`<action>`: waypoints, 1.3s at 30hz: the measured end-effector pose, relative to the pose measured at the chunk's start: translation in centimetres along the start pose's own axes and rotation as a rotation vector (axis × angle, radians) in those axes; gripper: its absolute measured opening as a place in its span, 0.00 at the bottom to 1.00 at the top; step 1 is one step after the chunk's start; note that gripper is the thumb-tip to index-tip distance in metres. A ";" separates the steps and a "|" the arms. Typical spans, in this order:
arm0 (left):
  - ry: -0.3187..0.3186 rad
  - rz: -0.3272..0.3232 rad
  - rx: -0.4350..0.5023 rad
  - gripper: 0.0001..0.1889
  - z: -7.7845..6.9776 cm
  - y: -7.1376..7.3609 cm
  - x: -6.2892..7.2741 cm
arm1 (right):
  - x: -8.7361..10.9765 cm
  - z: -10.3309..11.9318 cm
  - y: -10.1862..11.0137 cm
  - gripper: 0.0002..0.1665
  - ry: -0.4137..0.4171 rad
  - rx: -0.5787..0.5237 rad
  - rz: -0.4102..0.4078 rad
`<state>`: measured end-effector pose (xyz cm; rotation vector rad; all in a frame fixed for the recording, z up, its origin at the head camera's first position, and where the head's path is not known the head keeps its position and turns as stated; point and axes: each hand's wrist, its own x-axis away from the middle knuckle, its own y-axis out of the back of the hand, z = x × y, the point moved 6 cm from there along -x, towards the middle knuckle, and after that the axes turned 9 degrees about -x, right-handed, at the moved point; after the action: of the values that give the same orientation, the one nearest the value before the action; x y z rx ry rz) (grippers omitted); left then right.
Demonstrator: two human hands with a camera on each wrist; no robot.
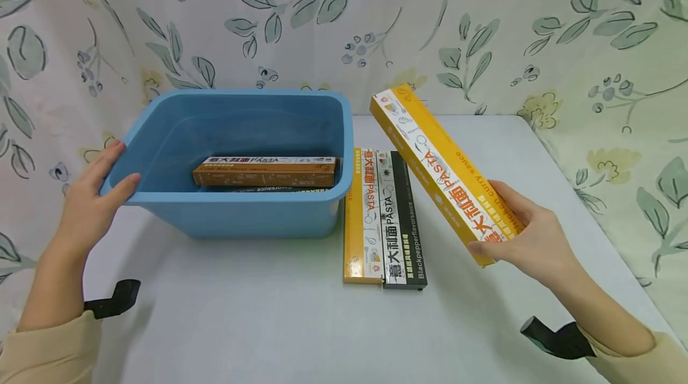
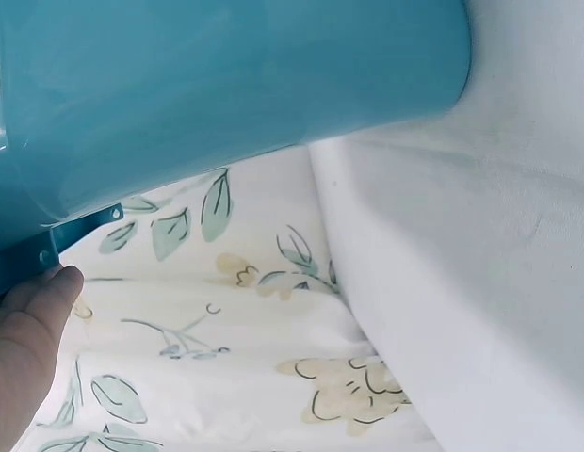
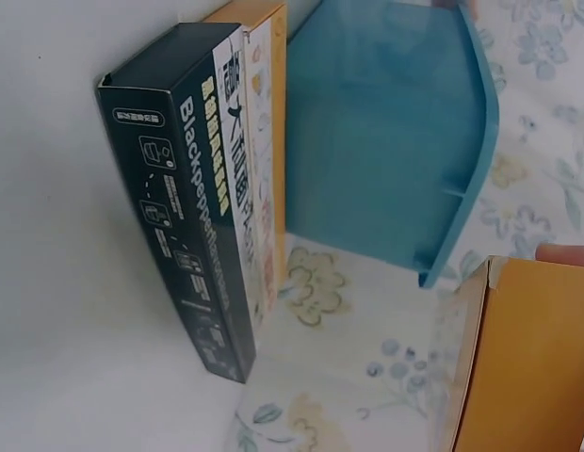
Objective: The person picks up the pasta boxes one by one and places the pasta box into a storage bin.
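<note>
Yellow “PASTA” box (image 1: 443, 172) is pinched by right fingers (image 1: 510, 197), left fingers (image 1: 109, 157) gripping blue tub (image 1: 242, 215).

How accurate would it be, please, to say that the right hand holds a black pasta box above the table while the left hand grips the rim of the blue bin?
One detail is wrong: the right hand holds a yellow pasta box above the table, not a black one, as the head view shows. The left hand does grip the rim of the blue bin.
</note>
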<state>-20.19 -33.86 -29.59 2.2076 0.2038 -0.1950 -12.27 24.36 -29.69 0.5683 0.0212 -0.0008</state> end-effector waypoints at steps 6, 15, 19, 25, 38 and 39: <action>0.009 0.005 0.000 0.37 0.1 0.0 0.1 | 0.1 0.6 0.3 0.61 0.013 -0.010 -0.001; 0.008 0.001 0.009 0.37 0.0 0.0 0.1 | 0.5 1.6 0.3 0.60 0.044 -0.054 0.004; 0.005 -0.002 0.012 0.36 0.0 0.1 0.1 | 0.5 2.1 0.1 0.60 0.058 -0.081 0.018; 0.001 -0.002 0.009 0.37 0.0 0.1 0.1 | 0.5 2.8 0.0 0.59 0.076 -0.109 0.043; -0.011 -0.013 0.007 0.36 -0.2 0.1 0.2 | 0.1 3.9 -0.4 0.58 0.111 -0.101 0.062; -0.012 -0.014 0.006 0.36 -0.2 0.1 0.2 | 0.0 4.0 -0.4 0.58 0.113 -0.095 0.062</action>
<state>-19.98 -33.73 -29.48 2.2113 0.2120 -0.2171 -12.19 21.87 -26.53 0.4728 0.1136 0.0922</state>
